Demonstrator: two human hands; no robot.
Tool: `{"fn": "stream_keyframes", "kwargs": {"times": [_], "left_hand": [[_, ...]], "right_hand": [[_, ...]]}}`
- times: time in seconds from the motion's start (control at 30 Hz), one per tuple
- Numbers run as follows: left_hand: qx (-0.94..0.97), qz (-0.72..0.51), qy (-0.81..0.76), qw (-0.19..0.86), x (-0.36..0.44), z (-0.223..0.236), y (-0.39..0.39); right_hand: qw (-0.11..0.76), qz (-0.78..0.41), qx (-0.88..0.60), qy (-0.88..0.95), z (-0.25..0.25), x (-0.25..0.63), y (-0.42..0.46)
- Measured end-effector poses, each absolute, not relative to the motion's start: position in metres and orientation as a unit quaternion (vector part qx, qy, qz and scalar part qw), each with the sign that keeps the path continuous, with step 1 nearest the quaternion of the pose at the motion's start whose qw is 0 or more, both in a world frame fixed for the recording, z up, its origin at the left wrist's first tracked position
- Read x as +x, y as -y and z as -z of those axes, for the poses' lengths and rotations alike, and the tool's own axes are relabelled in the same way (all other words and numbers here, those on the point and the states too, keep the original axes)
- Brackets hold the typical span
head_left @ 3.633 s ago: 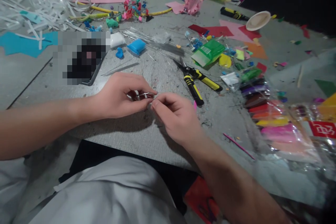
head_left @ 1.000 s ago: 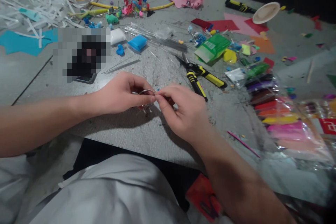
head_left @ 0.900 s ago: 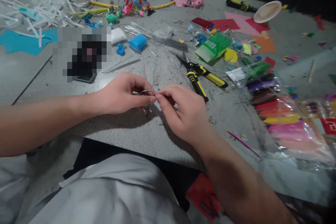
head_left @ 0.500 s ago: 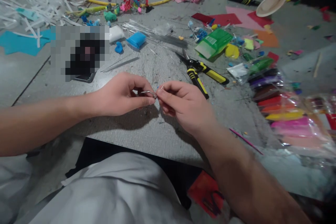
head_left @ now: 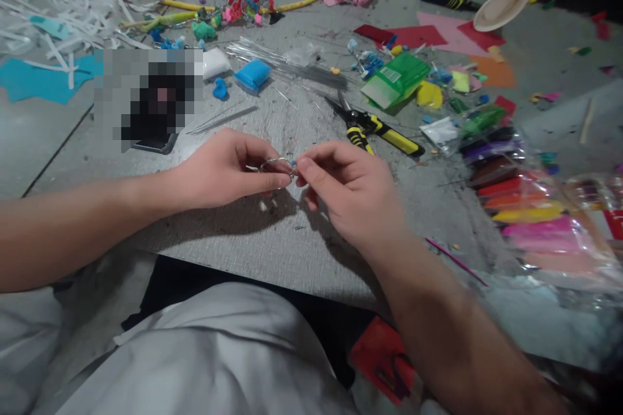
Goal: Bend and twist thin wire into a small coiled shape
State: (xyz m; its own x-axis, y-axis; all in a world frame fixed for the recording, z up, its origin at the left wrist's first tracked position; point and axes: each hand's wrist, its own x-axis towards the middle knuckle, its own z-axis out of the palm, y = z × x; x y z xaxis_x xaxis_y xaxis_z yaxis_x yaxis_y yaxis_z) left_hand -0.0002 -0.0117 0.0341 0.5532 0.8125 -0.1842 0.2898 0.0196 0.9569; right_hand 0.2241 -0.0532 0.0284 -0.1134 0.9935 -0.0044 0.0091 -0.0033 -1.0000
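Note:
A thin silvery wire loop [head_left: 276, 161], twisted along its length, is held above the table between my two hands. My left hand [head_left: 228, 172] pinches it between thumb and fingers from the left. On the other side my right hand [head_left: 348, 188] has thumb and forefinger closed on the loop's right end, where a small blue bit [head_left: 293, 164] shows at the fingertips. Just beyond my right hand lie black and yellow pliers [head_left: 363, 122] with handles spread. Farther off is a bundle of straight thin wires [head_left: 287, 65].
A blue clay packet [head_left: 252, 74] and a green packet [head_left: 396, 80] lie at the back. Packs of coloured clay [head_left: 535, 233] fill the right side. Shredded white strips [head_left: 97, 6] heap at the far left. A magenta stick [head_left: 456, 262] lies near my right forearm.
The wire loop has turned so that more of it shows above my left fingers. My right hand has shifted slightly right and up, now covering part of the pliers' near handle.

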Motion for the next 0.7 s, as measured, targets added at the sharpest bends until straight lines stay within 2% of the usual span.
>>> {"fn": "stream_keyframes", "kwargs": {"times": [0.3,0.5,0.6,0.7], "left_hand": [[0.699,-0.246,-0.383,0.551,-0.0022,-0.0250,0.0094],[0.713,-0.264,-0.360,0.540,-0.0007,-0.0294,0.0125],[0.707,-0.269,-0.351,0.551,0.0003,-0.0295,0.0134],[0.688,-0.272,-0.358,0.569,0.0012,-0.0267,0.0132]], "right_hand": [[0.482,-0.610,-0.460,0.429,-0.0288,0.2196,0.0539],[0.437,-0.689,-0.464,0.346,-0.0277,0.2198,0.0520],[0.422,-0.704,-0.462,0.337,-0.0264,0.2209,0.0519],[0.445,-0.692,-0.462,0.332,-0.0244,0.2212,0.0517]]}}
